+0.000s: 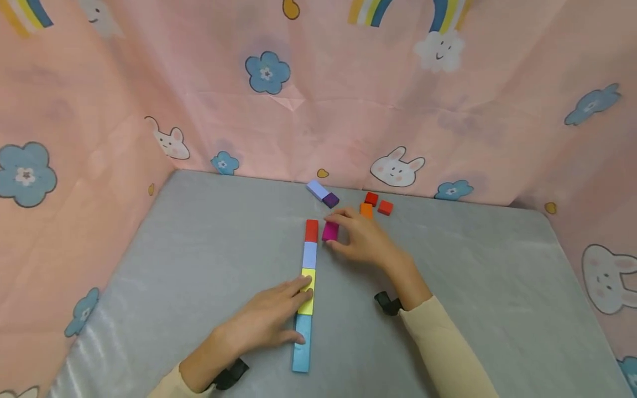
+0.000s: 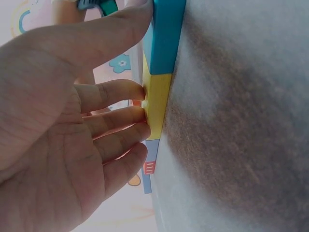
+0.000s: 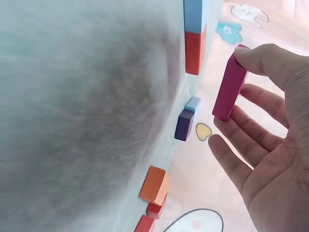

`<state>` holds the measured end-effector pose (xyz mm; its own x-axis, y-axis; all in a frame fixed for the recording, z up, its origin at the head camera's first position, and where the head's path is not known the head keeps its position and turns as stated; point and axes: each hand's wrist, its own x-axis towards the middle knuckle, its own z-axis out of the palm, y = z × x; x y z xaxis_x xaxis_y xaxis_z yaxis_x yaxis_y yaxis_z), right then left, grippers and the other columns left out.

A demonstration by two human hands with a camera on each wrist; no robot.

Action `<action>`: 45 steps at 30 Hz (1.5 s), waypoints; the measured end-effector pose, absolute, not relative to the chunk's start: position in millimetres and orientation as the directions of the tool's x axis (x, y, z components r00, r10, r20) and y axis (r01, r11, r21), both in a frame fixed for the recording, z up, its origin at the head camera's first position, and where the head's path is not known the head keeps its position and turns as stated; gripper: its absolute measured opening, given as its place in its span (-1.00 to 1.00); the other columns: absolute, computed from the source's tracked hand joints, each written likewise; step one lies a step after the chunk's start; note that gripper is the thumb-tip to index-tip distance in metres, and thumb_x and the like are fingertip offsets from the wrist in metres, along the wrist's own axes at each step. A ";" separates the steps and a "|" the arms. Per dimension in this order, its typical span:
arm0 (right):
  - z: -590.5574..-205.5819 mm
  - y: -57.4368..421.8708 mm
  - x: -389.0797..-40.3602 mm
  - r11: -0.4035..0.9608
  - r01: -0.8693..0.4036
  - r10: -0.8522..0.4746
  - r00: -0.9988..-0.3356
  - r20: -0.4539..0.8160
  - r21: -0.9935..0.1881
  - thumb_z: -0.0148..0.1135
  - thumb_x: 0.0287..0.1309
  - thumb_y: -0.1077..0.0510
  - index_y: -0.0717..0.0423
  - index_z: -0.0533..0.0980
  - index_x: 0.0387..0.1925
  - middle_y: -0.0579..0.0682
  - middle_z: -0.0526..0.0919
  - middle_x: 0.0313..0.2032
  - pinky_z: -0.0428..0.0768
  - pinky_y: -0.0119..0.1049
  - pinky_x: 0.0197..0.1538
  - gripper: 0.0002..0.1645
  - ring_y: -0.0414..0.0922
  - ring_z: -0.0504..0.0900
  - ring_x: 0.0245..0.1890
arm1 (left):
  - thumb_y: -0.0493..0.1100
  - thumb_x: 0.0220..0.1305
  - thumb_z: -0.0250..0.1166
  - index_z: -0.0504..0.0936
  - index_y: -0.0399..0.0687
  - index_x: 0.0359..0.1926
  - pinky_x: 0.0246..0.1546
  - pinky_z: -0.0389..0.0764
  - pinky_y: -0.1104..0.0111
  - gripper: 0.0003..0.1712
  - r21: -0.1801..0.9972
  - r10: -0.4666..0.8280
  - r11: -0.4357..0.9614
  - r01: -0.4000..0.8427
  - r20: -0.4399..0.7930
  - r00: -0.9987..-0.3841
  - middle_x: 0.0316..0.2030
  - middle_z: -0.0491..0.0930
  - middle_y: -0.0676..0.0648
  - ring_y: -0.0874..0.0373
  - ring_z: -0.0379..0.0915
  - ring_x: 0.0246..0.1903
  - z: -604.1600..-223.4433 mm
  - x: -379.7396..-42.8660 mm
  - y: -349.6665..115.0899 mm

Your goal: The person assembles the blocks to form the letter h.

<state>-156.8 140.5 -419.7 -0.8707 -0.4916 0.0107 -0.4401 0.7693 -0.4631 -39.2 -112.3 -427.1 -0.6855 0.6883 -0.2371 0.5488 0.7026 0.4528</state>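
Cloth [image 1: 209, 121], pink and printed, rises behind a grey table [image 1: 209, 221]. Across it a row of blocks [image 1: 307, 308] — light blue, yellow, periwinkle, red — runs lengthwise away from the person, red end farthest. The left hand [image 1: 264, 318] rests fingers extended on the yellow block, thumb on the light-blue one. The right hand [image 1: 368, 237] pinches a magenta block [image 1: 330, 231] by its ends, just right of the row's red end — its long axis pointing away too, roughly parallel. Beyond lie a purple block [image 1: 330, 200] and, farther right, two small red blocks [image 1: 385, 208].
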 end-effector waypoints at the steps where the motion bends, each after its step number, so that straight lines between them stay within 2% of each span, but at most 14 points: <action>1: -419.8 140.7 -153.7 0.770 -0.443 -0.492 -0.870 0.014 -0.459 0.51 0.25 0.02 0.08 0.59 0.35 0.11 0.62 0.27 0.77 -0.03 0.19 -0.33 0.06 0.67 0.18 | 0.15 0.18 0.59 0.44 -0.18 0.51 0.45 0.54 0.02 0.00 0.451 0.688 0.703 0.549 -0.237 -0.686 0.62 0.26 -0.17 -0.12 0.29 0.57 -427.0 -39.6 -112.8; 8: -424.8 146.4 -127.2 0.789 -0.448 -0.480 -0.877 0.033 -0.420 0.53 0.23 -0.05 0.10 0.60 0.34 0.08 0.66 0.28 0.74 0.01 0.25 -0.31 0.05 0.67 0.25 | 0.14 0.18 0.60 0.45 -0.20 0.50 0.46 0.53 0.01 -0.01 0.442 0.690 0.699 0.562 -0.209 -0.693 0.60 0.28 -0.18 -0.15 0.31 0.55 -426.4 -42.2 -115.4; 19: -440.4 163.9 -74.3 0.799 -0.421 -0.459 -0.888 0.017 -0.431 0.56 0.19 -0.08 0.08 0.63 0.32 0.01 0.68 0.24 0.77 -0.07 0.21 -0.29 -0.02 0.68 0.21 | 0.12 0.20 0.59 0.40 -0.22 0.52 0.48 0.49 -0.01 0.00 0.458 0.687 0.696 0.553 -0.200 -0.699 0.63 0.23 -0.20 -0.16 0.27 0.57 -425.5 -41.0 -119.2; 27: -445.3 174.1 -50.5 0.805 -0.408 -0.449 -0.894 0.007 -0.430 0.59 0.17 -0.06 0.07 0.64 0.29 -0.03 0.68 0.21 0.76 -0.07 0.22 -0.31 -0.06 0.67 0.19 | 0.13 0.19 0.59 0.42 -0.20 0.51 0.49 0.50 0.01 -0.01 0.450 0.697 0.687 0.571 -0.185 -0.693 0.60 0.28 -0.19 -0.14 0.30 0.56 -426.9 -40.3 -116.5; 35: -439.4 179.0 -30.0 0.793 -0.413 -0.468 -0.884 -0.014 -0.449 0.61 0.14 -0.06 0.03 0.66 0.28 -0.08 0.68 0.20 0.77 -0.10 0.20 -0.32 -0.10 0.66 0.19 | 0.11 0.20 0.59 0.42 -0.19 0.52 0.49 0.49 -0.01 -0.02 0.471 0.684 0.695 0.543 -0.202 -0.701 0.62 0.24 -0.17 -0.14 0.26 0.58 -426.9 -36.3 -115.5; 45: -432.1 187.3 2.1 0.812 -0.333 -0.442 -0.887 -0.133 -0.479 0.61 0.15 -0.07 -0.07 0.65 0.29 -0.18 0.65 0.21 0.75 -0.07 0.22 -0.33 -0.17 0.61 0.21 | 0.11 0.21 0.58 0.41 -0.21 0.52 0.49 0.49 -0.01 -0.02 0.464 0.699 0.685 0.562 -0.201 -0.686 0.63 0.23 -0.18 -0.14 0.26 0.58 -427.4 -36.9 -112.9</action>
<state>2.1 187.3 -432.1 -0.8871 -0.4420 -0.1331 -0.3329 0.8123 -0.4789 -36.9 -112.9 -427.4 -0.6859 0.6993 -0.2014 0.5621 0.6849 0.4637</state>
